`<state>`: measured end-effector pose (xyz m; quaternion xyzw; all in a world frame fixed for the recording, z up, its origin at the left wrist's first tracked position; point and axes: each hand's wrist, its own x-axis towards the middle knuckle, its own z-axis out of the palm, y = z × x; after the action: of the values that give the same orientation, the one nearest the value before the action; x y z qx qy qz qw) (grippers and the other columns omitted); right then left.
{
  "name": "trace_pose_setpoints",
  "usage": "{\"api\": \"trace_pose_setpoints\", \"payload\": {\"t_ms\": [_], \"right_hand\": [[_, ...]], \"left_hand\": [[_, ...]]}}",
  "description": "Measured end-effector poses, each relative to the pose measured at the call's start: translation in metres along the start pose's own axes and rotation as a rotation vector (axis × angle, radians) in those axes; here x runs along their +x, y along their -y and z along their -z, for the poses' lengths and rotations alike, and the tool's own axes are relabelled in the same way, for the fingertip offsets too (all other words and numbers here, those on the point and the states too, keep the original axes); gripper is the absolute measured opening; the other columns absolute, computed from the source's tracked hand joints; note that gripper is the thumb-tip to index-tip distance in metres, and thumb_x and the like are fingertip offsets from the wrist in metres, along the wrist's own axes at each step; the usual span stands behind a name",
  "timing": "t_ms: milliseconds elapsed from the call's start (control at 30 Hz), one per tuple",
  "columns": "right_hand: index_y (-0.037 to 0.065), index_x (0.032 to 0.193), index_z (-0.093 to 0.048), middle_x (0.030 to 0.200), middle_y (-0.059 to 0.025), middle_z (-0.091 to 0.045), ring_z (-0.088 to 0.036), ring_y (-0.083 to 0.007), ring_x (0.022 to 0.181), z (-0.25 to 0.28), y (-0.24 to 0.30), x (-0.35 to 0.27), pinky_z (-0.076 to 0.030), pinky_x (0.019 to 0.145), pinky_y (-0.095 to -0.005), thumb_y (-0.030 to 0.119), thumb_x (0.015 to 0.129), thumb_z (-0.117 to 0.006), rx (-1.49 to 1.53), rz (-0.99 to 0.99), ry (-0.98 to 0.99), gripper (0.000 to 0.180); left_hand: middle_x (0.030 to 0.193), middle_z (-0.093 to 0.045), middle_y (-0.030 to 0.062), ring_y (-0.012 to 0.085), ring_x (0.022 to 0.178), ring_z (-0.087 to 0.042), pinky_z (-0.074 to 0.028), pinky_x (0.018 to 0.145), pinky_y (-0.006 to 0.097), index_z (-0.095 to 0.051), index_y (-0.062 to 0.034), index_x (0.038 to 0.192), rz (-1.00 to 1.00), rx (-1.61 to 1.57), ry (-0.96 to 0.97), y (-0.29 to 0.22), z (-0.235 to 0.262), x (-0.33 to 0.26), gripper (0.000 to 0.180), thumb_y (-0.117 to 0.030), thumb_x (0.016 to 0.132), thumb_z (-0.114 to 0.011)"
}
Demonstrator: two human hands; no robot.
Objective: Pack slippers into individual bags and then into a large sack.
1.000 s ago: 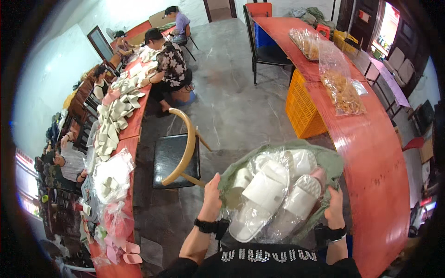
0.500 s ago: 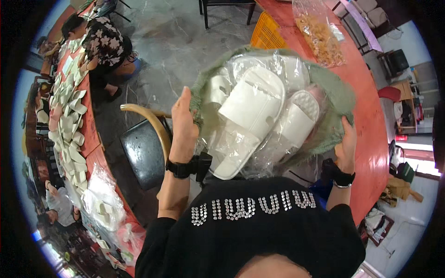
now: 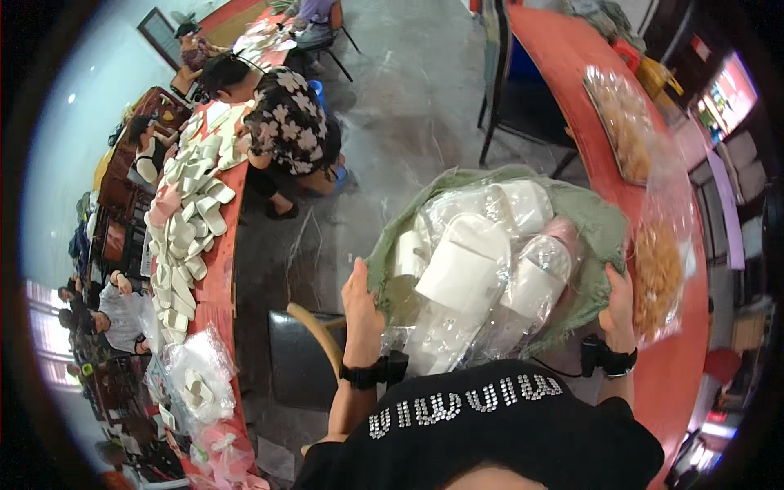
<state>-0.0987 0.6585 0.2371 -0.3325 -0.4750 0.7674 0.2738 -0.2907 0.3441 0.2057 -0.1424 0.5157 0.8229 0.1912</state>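
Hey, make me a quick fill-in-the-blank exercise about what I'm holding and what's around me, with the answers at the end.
The left hand and right hand grip opposite edges of an open woven sack coloured ____.
The plastic-wrapped flat slippers inside it are mostly coloured ____.
The long red table bearing loose white slippers stands on the person's ____ side.
Beside that table, a co-worker wears a black top printed with pale ____.

Missing words: green; white; left; flowers.

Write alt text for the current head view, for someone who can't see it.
The left hand and right hand grip opposite sides of an open green sack holding white slippers in clear plastic. At left, people line a red table heaped with loose white slippers; another red table stands at right.
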Motion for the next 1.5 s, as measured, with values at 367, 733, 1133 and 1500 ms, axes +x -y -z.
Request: {"api": "trace_pose_setpoints", "payload": {"t_ms": [367,733,1133,1500], "right_hand": [[0.001,0.117,-0.044,0.110,-0.0072,-0.051,-0.050,-0.0192,0.098,-0.167,-0.006,0.228,-0.040,0.083,-0.0314,0.008,0.084,-0.044,-0.049,0.008,0.178,0.033],[-0.002,0.114,-0.045,0.109,-0.0085,-0.052,-0.049,-0.0175,0.098,-0.296,-0.007,0.423,-0.037,0.084,-0.0306,0.008,0.085,-0.043,-0.049,0.050,0.172,0.031],[-0.002,0.118,-0.040,0.114,-0.0082,-0.047,-0.045,-0.0202,0.101,-0.409,-0.017,0.633,-0.032,0.089,-0.0311,0.011,0.085,-0.045,-0.128,-0.016,-0.026,0.037],[-0.001,0.119,-0.042,0.116,-0.0090,-0.049,-0.049,-0.0216,0.101,-0.502,-0.012,0.740,-0.040,0.085,-0.0313,0.013,0.086,-0.047,-0.230,0.128,-0.343,0.037]], "left_hand": [[0.084,-0.059,0.0067,0.0142,0.068,-0.058,-0.048,0.057,0.027,-0.055,0.0024,0.093,-0.073,-0.124,0.014,-0.058,-0.046,0.212,0.033,-0.028,0.090,-0.042],[0.080,-0.058,0.0034,0.0108,0.065,-0.056,-0.047,0.056,0.025,-0.056,0.0011,0.089,-0.199,-0.033,0.004,-0.144,-0.147,0.419,0.032,-0.028,0.090,-0.043],[0.082,-0.059,0.0065,0.0135,0.068,-0.059,-0.049,0.059,0.026,-0.055,0.0022,0.093,-0.021,0.034,0.054,-0.212,-0.252,0.651,0.034,-0.029,0.090,-0.042],[0.071,-0.056,0.0004,0.0073,0.056,-0.050,-0.040,0.049,0.021,-0.057,-0.0034,0.082,0.059,0.038,0.206,-0.263,-0.322,0.875,0.029,-0.031,0.087,-0.049]]}}
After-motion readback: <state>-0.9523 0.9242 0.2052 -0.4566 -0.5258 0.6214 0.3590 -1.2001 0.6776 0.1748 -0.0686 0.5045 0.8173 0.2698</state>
